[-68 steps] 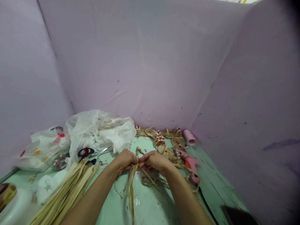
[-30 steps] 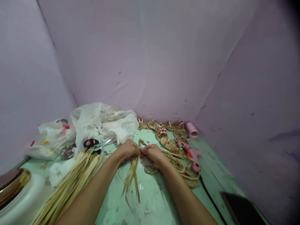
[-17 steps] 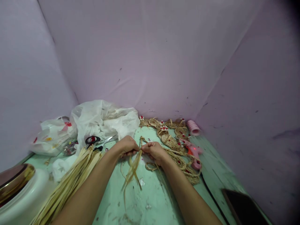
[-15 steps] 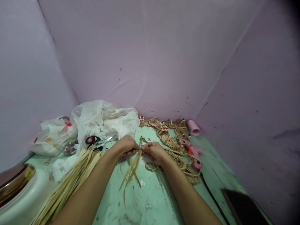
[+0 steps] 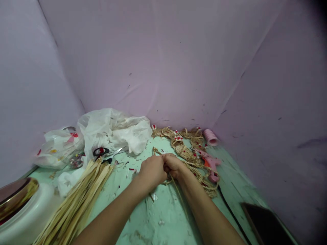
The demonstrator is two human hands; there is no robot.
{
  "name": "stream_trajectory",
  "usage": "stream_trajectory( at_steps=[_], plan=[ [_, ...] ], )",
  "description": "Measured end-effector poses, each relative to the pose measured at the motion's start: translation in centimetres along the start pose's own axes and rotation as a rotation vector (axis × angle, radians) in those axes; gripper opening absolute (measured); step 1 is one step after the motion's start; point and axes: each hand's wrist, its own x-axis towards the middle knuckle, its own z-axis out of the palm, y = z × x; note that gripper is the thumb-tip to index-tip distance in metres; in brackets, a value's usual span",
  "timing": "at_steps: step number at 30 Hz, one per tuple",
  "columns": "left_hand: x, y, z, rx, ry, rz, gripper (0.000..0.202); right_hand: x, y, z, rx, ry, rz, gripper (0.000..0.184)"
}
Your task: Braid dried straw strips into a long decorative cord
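My left hand (image 5: 154,171) is closed and pressed against my right hand (image 5: 173,164), whose fingers are pinched together. Between them they grip a braid of dried plant-fibre strips; its knotted end (image 5: 155,149) pokes out beyond my knuckles. My left hand hides most of the loose strip ends. A thin strand (image 5: 180,195) trails from beneath my right hand toward me. Coils of finished braided cord (image 5: 201,177) lie just right of my right hand. Further back, woven pieces with red and white beads (image 5: 182,149) stretch along the wall.
Left lie a bundle of dried strips (image 5: 76,200), black-handled scissors (image 5: 108,160), plastic bags (image 5: 114,131) and a white container with a gold-banded lid (image 5: 28,211). On the right are a pink glue gun (image 5: 212,165) with a black cord, a pink thread spool (image 5: 211,137) and a dark flat object (image 5: 263,224).
My left hand has moved right and toward me, up against my right hand. The strips that hung spread between the hands are now mostly covered.
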Motion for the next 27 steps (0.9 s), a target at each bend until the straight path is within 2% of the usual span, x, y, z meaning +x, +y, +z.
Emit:
stream_trajectory(
  at_steps=[2,4,5,9,13,16,20,27],
  plan=[
    [0.5,-0.8,-1.5,-0.065,-0.029,-0.029,0.019,-0.3,-0.3,-0.2,-0.002,-0.037,0.008,0.005],
    [1.3,-1.9,-2.6,-0.210,0.077,-0.155,0.023,-0.5,-0.5,-0.3,-0.015,-0.083,0.011,0.002],
    [1.7,-2.3,-2.9,-0.341,0.050,-0.218,0.023,-0.6,-0.6,-0.3,-0.026,-0.104,0.011,0.002],
    [2.8,-2.9,-2.1,-0.814,-0.131,-0.389,0.021,-0.6,-0.6,-0.5,-0.052,-0.127,-0.002,0.007],
    [3.1,-2.8,-1.0,-1.049,-0.167,-0.454,0.031,-0.3,-0.2,-0.7,-0.034,-0.121,-0.030,0.006],
    [3.2,-3.1,-0.7,-1.119,-0.222,-0.469,0.029,-0.3,-0.1,-0.7,0.010,-0.111,-0.043,0.005],
    [3.3,-3.4,-0.4,-1.142,-0.341,-0.407,0.011,-0.5,-0.4,-0.5,0.047,-0.099,-0.044,0.003],
    [3.1,-4.4,-0.4,-0.920,-0.434,-0.304,0.005,-0.6,-0.2,-0.7,0.062,-0.134,-0.023,0.007]
  ],
)
